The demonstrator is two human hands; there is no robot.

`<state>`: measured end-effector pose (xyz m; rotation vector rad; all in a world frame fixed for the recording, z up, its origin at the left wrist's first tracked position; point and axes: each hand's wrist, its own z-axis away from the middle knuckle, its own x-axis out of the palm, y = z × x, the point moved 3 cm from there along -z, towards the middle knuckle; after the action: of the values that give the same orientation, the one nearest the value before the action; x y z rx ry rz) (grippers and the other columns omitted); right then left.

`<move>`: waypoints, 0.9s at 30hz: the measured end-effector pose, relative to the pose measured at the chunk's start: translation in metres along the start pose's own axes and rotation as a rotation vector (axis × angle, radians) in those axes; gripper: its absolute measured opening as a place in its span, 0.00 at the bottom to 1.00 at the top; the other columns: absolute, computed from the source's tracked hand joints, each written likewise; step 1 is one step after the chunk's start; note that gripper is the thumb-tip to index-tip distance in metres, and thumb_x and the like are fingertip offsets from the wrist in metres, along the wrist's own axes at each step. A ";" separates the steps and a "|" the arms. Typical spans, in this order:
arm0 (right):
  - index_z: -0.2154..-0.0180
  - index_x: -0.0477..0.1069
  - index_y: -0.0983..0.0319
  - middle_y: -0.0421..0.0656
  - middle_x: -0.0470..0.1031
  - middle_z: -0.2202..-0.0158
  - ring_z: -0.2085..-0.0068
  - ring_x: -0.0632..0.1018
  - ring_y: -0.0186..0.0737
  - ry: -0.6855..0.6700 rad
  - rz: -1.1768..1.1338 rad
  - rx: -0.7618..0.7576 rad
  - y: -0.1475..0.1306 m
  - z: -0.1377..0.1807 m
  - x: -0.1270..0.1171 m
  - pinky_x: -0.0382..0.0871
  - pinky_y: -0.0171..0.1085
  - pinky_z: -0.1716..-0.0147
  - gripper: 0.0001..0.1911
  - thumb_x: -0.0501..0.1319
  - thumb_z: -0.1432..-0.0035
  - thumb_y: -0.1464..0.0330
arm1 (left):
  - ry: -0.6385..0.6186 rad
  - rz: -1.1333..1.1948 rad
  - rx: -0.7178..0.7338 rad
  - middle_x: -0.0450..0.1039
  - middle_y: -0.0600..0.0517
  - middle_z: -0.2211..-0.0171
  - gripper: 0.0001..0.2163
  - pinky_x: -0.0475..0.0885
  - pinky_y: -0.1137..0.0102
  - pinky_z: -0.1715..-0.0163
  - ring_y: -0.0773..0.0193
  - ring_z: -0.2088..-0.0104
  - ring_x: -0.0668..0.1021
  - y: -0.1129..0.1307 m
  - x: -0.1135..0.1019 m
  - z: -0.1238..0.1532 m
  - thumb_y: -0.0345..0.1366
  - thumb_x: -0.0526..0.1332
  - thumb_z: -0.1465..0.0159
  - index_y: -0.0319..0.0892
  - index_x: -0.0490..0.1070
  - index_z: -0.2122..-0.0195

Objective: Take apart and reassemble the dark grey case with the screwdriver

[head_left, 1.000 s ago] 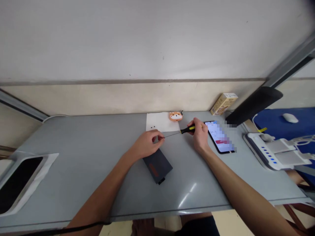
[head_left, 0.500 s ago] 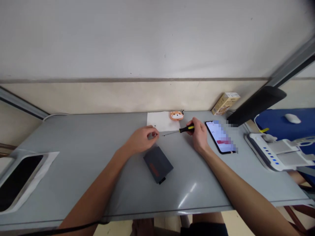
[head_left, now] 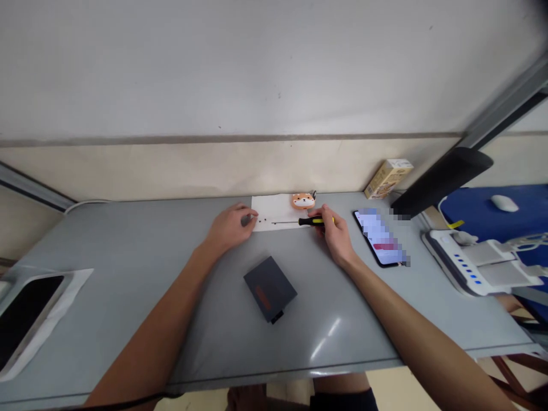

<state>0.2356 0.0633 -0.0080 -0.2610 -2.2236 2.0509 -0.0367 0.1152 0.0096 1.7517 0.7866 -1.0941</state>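
My left hand (head_left: 232, 229) rests at the left edge of a white sheet of paper (head_left: 280, 208), thumb and forefinger slightly apart with nothing visible between them. Just beyond those fingertips lie two tiny dark screws (head_left: 265, 219) on the paper. My right hand (head_left: 334, 233) grips the black and yellow handle of a screwdriver (head_left: 311, 221). Its thin shaft points left over the paper, with a small dark piece, seemingly another screw, at the tip. Nearer me, a dark grey box-shaped device (head_left: 269, 288) lies angled on the grey desk.
An orange dog-face case (head_left: 303, 201) sits on the paper's back right. Rightward are a lit phone (head_left: 380, 237), a small carton (head_left: 387, 178), a black post (head_left: 443, 181) and a white power strip (head_left: 466, 262) with plugs. A dark-screened device (head_left: 29, 319) lies far left.
Both hands have moved back toward the paper. The left fingers have parted from a pinch, and one more screw now lies on the paper. The screwdriver tip has moved over the sheet.
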 end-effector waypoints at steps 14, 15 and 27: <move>0.67 0.80 0.59 0.42 0.77 0.67 0.71 0.69 0.34 -0.002 -0.032 0.008 -0.001 0.002 0.001 0.61 0.34 0.71 0.30 0.54 0.35 0.42 | -0.051 0.125 0.349 0.78 0.48 0.57 0.11 0.72 0.63 0.51 0.58 0.55 0.79 0.025 0.000 0.003 0.38 0.57 0.28 0.46 0.80 0.59; 0.67 0.79 0.59 0.41 0.76 0.68 0.71 0.69 0.34 0.004 -0.037 0.014 -0.001 0.002 0.000 0.61 0.34 0.72 0.30 0.54 0.35 0.42 | -0.053 0.109 0.344 0.78 0.48 0.58 0.11 0.72 0.63 0.52 0.58 0.56 0.79 0.022 -0.001 0.001 0.38 0.57 0.29 0.45 0.80 0.59; 0.68 0.79 0.61 0.42 0.78 0.67 0.73 0.68 0.34 0.077 -0.106 0.050 0.002 -0.003 -0.003 0.59 0.34 0.74 0.31 0.55 0.38 0.41 | 0.020 -0.073 0.198 0.79 0.48 0.60 0.12 0.72 0.62 0.53 0.56 0.58 0.79 -0.002 0.003 -0.025 0.37 0.57 0.32 0.45 0.81 0.64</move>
<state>0.2388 0.0662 -0.0100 -0.2091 -2.0919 2.0033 -0.0290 0.1387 0.0114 1.9139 0.7817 -1.2404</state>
